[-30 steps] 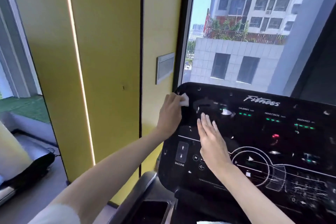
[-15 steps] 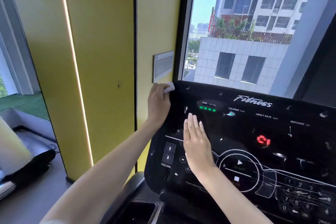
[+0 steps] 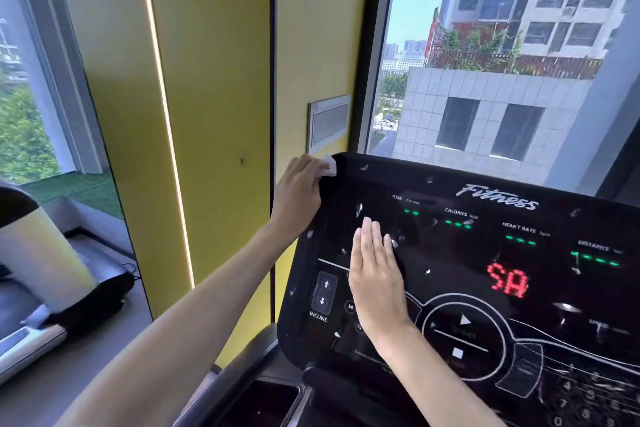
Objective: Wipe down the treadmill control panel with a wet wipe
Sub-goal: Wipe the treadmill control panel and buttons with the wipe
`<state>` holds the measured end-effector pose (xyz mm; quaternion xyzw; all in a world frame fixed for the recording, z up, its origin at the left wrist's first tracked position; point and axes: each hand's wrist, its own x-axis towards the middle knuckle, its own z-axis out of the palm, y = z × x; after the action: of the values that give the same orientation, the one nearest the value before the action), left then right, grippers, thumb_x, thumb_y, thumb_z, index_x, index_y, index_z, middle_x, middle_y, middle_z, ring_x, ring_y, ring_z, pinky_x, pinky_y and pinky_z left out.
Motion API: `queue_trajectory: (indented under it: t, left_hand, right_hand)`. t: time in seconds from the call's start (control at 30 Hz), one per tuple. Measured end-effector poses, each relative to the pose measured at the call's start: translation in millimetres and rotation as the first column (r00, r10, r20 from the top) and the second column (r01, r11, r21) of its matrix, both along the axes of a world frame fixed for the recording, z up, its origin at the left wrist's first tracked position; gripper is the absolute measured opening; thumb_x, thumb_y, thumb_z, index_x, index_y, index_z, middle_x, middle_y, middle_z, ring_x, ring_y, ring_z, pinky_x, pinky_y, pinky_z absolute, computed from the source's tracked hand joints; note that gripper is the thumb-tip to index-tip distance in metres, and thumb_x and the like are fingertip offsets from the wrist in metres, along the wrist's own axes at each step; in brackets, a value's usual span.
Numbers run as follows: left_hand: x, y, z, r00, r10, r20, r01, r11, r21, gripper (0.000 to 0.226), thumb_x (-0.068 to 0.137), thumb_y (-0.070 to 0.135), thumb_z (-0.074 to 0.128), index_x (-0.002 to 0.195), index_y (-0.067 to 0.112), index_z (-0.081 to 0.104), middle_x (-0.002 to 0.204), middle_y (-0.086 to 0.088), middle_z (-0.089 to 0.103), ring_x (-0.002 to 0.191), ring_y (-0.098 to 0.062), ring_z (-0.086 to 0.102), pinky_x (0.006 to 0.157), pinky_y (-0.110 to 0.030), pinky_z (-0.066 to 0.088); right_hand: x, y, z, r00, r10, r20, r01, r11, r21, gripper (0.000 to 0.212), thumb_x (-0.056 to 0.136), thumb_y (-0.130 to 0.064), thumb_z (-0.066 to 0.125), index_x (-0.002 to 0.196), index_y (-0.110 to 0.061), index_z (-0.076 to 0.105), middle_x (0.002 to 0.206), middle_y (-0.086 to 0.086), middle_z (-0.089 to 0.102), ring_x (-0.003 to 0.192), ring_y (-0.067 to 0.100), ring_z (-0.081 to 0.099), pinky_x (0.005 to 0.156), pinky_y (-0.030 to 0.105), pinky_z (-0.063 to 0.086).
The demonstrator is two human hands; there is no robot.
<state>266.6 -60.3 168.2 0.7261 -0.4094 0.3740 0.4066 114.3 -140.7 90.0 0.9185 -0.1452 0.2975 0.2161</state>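
The black treadmill control panel (image 3: 485, 253) fills the lower right, with green readouts, red digits and an INCLINE button pad. My left hand (image 3: 298, 194) grips a small white wet wipe (image 3: 328, 166) at the panel's top left corner. My right hand (image 3: 375, 270) lies flat on the panel's left part, fingers straight and together, pointing up. It holds nothing.
A yellow wall (image 3: 207, 97) with a lit vertical strip stands left of the panel. A window (image 3: 502, 55) onto buildings is behind it. Another treadmill (image 3: 41, 288) sits at the lower left. A dark cup tray (image 3: 263, 402) lies below the panel.
My left hand has carried the wipe from the panel face up and left to the top left corner. My right hand stays flat on the panel. The red digits changed.
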Motion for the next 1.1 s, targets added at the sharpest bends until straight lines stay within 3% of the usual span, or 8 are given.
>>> queue_trajectory:
  t: [0.13,0.23,0.37,0.6,0.7,0.77,0.97,1.1]
  left_hand:
    - [-14.7,19.4,-19.0,0.985,-0.021,0.171,-0.021,0.970,0.241,0.030,0.066,-0.017,0.056,0.086,0.005,0.060,0.089,-0.006,0.059,0.084,-0.020,0.050,0.053,-0.026,0.042]
    - [-16.8,31.1,-28.5,0.956,-0.153,0.252,0.038,0.912,0.409,0.036,0.062,-0.018,0.054,0.088,0.006,0.059,0.089,-0.006,0.059,0.082,-0.021,0.050,0.058,-0.026,0.041]
    - [-6.5,12.2,2.2,0.995,-0.088,0.036,0.079,0.976,0.203,0.027,0.074,-0.016,0.049,0.090,0.003,0.060,0.090,-0.009,0.057,0.085,-0.020,0.048,0.051,-0.037,0.047]
    - [-19.1,27.3,-42.2,0.960,-0.254,0.114,0.208,0.927,0.313,0.022,0.081,-0.011,0.048,0.096,0.001,0.060,0.091,-0.012,0.056,0.082,-0.022,0.049,0.068,-0.025,0.042]
    - [-8.5,14.6,-19.7,0.984,-0.179,0.015,0.174,0.968,0.181,0.020,0.081,-0.011,0.049,0.092,0.001,0.060,0.090,-0.011,0.056,0.081,-0.019,0.050,0.068,-0.025,0.041]
    - [-6.5,11.9,-17.5,0.987,-0.158,-0.011,0.158,0.978,0.136,0.020,0.079,-0.013,0.048,0.090,0.001,0.059,0.089,-0.009,0.055,0.081,-0.019,0.049,0.069,-0.025,0.041]
    - [-13.3,39.3,-52.7,0.954,-0.296,0.042,0.261,0.894,0.364,0.022,0.081,-0.015,0.048,0.094,0.000,0.058,0.095,-0.012,0.055,0.089,-0.021,0.048,0.080,-0.024,0.040]
    - [-5.0,23.1,-34.2,0.972,-0.219,-0.088,0.230,0.963,0.141,0.019,0.082,-0.014,0.048,0.093,-0.003,0.059,0.088,-0.012,0.052,0.079,-0.019,0.048,0.073,-0.015,0.035]
  right_hand:
    - [1.5,-3.4,-5.2,1.000,0.007,0.017,-0.006,0.999,-0.034,0.068,0.076,0.004,0.061,0.135,0.015,0.030,0.142,0.034,0.030,0.134,0.042,0.030,0.107,0.048,0.034]
    - [2.7,-2.9,-7.5,0.999,0.021,0.050,-0.019,0.999,-0.038,0.052,0.086,0.004,0.036,0.136,0.016,0.029,0.143,0.034,0.028,0.134,0.043,0.029,0.107,0.048,0.034]
    - [0.8,-3.3,-8.8,0.989,0.088,0.122,-0.089,0.996,0.001,0.053,0.083,0.011,0.018,0.134,0.018,0.032,0.141,0.036,0.030,0.132,0.045,0.032,0.106,0.051,0.035]
    - [3.3,-5.9,-12.5,0.984,0.094,0.149,-0.092,0.996,-0.019,0.051,0.087,0.003,0.032,0.136,0.015,0.029,0.143,0.033,0.030,0.134,0.042,0.030,0.108,0.048,0.033]
    - [3.1,-5.7,-11.2,0.983,0.102,0.154,-0.098,0.995,-0.032,0.050,0.086,0.007,0.025,0.135,0.015,0.032,0.142,0.033,0.031,0.134,0.042,0.031,0.107,0.048,0.034]
    - [3.1,-6.6,-11.6,0.984,0.103,0.149,-0.097,0.994,-0.044,0.050,0.087,0.006,0.035,0.136,0.014,0.032,0.143,0.033,0.030,0.134,0.042,0.030,0.107,0.047,0.033]
    - [5.2,-4.8,-10.9,0.981,0.085,0.173,-0.081,0.996,-0.029,0.059,0.082,0.002,0.059,0.134,0.014,0.035,0.141,0.032,0.035,0.132,0.041,0.035,0.108,0.047,0.033]
    - [5.4,-4.1,-10.8,0.978,0.089,0.191,-0.089,0.996,-0.008,0.060,0.078,0.006,0.061,0.133,0.014,0.037,0.141,0.032,0.036,0.132,0.040,0.035,0.109,0.047,0.032]
